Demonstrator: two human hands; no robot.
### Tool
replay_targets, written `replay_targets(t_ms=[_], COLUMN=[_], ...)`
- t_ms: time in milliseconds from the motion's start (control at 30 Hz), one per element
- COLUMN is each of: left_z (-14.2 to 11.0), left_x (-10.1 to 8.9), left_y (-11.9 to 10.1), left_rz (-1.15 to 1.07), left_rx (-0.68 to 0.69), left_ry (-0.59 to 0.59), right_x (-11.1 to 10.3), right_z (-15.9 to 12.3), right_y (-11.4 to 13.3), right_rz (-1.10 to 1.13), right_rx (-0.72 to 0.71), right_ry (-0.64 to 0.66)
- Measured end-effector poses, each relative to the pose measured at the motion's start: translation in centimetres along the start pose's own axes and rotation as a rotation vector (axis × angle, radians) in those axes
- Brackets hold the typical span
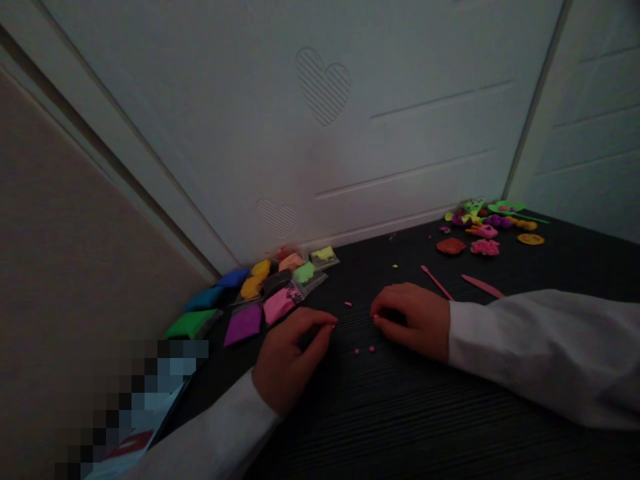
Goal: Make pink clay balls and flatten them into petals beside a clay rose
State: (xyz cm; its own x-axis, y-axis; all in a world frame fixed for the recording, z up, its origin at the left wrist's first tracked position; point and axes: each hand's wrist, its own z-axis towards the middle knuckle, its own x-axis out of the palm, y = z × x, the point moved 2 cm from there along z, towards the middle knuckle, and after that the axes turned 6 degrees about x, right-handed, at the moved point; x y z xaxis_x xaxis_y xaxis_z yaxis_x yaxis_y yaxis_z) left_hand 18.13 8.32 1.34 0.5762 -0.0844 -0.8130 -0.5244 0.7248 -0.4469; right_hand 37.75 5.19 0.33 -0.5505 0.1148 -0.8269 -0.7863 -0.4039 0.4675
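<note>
Over the dark tabletop [400,413], both bare hands hover near its middle, white sleeves reaching in from either side. The left hand [293,363] has its grip drawn together, thumb and forefinger meeting at the tips; something tiny may be pinched there, too small to tell. On the right hand [415,320], thumb and fingers curl close, with a speck of pink at the tips; I cannot tell whether that grip is fully closed. Between and just below the hands lie two small pink balls [365,350], apart from each other, and a short pink piece [349,304] sits a little beyond them. Bags of coloured clay [243,323] cluster beyond the left hand. Past the right hand lie two pink tools [483,286], then a group of colourful clay shapes [485,247] near the white panel [400,160].
</note>
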Motion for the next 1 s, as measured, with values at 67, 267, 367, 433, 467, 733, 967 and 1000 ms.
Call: replay_targets(t_ms=[67, 267, 367, 433, 467, 733, 967, 1000], left_z=[0.1, 0.1, 0.1, 0.1, 0.1, 0.3, 0.2, 0.2], left_x=[0.0, 0.1, 0.0, 0.0, 0.0, 0.0, 0.1, 0.1], left_y=[-0.1, -0.1, -0.1, -0.1, -0.2, -0.4, -0.2, -0.2], left_rz=[0.0, 0.0, -0.004, -0.001, 0.003, 0.021, 0.02, 0.02], left_rx=[0.001, 0.01, 0.015, 0.015, 0.013, 0.017, 0.017, 0.02], left_ry=[-0.001, -0.003, -0.005, 0.0, 0.001, -0.032, -0.008, -0.009], right_x=[0.3, 0.7, 0.6, 0.4, 0.3, -0.9, -0.4, -0.3], right_z=[0.2, 0.2, 0.1, 0.0, 0.0, -0.9, -1.1, -1.1], right_y=[-0.4, -0.8, -0.8, -0.7, -0.7, -0.4, -0.5, -0.5], right_rz=[-0.049, -0.125, -0.129, -0.13, -0.13, -0.237, -0.279, -0.287], right_rx=[0.002, 0.0, 0.008, 0.007, 0.004, -0.146, -0.299, -0.314], right_ry=[0.007, 0.007, -0.004, -0.01, -0.011, -0.002, 0.055, 0.058])
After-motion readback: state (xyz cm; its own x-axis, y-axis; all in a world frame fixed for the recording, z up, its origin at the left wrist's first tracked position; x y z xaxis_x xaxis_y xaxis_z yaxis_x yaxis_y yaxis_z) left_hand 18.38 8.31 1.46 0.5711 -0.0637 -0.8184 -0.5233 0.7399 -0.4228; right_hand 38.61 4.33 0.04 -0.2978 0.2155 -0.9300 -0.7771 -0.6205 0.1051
